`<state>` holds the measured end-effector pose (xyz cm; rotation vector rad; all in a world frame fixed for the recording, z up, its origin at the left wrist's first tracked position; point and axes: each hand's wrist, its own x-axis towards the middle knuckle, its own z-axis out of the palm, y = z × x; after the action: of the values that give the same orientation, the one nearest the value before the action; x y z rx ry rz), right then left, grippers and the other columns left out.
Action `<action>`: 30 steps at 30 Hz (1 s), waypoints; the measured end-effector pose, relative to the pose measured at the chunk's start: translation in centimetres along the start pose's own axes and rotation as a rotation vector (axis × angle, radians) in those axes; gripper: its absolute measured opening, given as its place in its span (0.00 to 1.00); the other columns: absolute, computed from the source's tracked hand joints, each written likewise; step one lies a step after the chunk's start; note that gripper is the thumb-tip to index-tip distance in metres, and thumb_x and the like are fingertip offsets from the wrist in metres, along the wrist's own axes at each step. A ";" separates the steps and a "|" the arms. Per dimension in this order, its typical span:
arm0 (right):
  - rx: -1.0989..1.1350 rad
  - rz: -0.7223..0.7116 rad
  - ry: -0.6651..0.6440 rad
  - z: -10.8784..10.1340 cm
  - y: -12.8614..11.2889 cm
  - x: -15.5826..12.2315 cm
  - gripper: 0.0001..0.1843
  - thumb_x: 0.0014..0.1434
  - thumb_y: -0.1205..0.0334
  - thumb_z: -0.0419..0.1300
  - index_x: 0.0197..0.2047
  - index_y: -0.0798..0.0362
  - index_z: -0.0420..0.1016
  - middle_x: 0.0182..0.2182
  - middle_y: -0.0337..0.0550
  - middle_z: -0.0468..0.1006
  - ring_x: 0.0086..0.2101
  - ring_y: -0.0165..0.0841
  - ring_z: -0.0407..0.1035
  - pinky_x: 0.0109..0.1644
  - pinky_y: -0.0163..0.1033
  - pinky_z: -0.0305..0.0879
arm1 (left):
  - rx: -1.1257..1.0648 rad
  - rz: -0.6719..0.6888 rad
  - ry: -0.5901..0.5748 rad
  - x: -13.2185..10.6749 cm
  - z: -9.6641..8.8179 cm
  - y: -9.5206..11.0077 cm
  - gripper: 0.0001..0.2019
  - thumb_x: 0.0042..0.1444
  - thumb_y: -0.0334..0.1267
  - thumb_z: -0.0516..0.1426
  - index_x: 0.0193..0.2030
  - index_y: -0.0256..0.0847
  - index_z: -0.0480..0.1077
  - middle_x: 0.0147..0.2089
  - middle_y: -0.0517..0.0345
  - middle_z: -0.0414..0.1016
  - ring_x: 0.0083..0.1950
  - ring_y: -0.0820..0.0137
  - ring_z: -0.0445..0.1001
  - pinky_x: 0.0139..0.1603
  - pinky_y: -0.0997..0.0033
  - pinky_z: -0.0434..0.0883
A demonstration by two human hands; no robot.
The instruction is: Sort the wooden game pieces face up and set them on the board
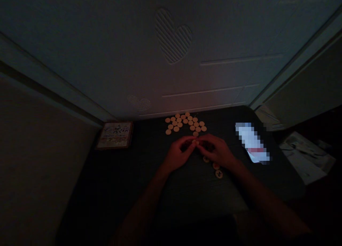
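My left hand [179, 152] and my right hand [218, 149] meet above the dark table, fingertips together. Pinched between them is a small pale round piece, a Chinese chess piece [197, 143] by its look, mostly covered by the fingers. Just beyond the fingertips, several similar round pieces [179, 124] lie in a loose cluster, with plain faces up. Beside my right hand, on the near side, lie a few more pieces; one marked piece [219, 174] shows a dark character, and a neighbouring piece [216, 165] bears a reddish mark.
A flat box [114, 135] with dark characters on its lid sits at the table's left. On the right lies a bright, pixelated phone-like object [252, 142]. Behind the table [128, 189] rises a pale panel [107, 60] with raised hearts. Papers [307, 157] lie beyond the right edge. Light is dim.
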<state>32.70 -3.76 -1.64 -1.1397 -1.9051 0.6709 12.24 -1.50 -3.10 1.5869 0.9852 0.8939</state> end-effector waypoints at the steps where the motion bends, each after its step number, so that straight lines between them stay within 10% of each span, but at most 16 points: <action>1: 0.000 -0.006 -0.011 0.0 0.0 0.0 0.13 0.64 0.59 0.63 0.52 0.47 0.77 0.42 0.42 0.82 0.39 0.33 0.77 0.43 0.39 0.74 | 0.001 -0.001 -0.003 0.0 0.0 0.0 0.14 0.64 0.43 0.60 0.54 0.42 0.75 0.52 0.51 0.81 0.51 0.64 0.80 0.55 0.61 0.77; 16: -0.070 0.040 0.103 -1.1 0.8 0.2 0.09 0.66 0.56 0.60 0.42 0.48 0.81 0.37 0.43 0.83 0.37 0.36 0.77 0.42 0.42 0.73 | 0.020 -0.037 0.018 0.0 0.2 0.8 0.11 0.59 0.44 0.64 0.44 0.41 0.74 0.41 0.55 0.81 0.43 0.67 0.81 0.47 0.65 0.77; 24: -0.105 0.206 0.343 -1.9 2.3 0.5 0.13 0.66 0.51 0.59 0.41 0.50 0.81 0.38 0.45 0.84 0.39 0.40 0.77 0.42 0.44 0.74 | 0.251 0.059 -0.467 -2.3 0.2 2.3 0.06 0.58 0.44 0.65 0.40 0.48 0.80 0.39 0.61 0.83 0.41 0.67 0.80 0.51 0.63 0.72; 30: -0.094 0.226 0.336 -1.5 2.6 0.5 0.15 0.65 0.50 0.59 0.40 0.51 0.81 0.38 0.45 0.84 0.38 0.39 0.78 0.41 0.43 0.74 | 0.350 0.160 -0.450 -2.7 1.1 2.1 0.05 0.59 0.44 0.65 0.40 0.49 0.81 0.39 0.61 0.81 0.42 0.67 0.78 0.51 0.64 0.70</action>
<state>35.07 -2.05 -2.62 -1.4440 -1.5511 0.4764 12.49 -4.71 -1.47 2.0729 0.7233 0.4446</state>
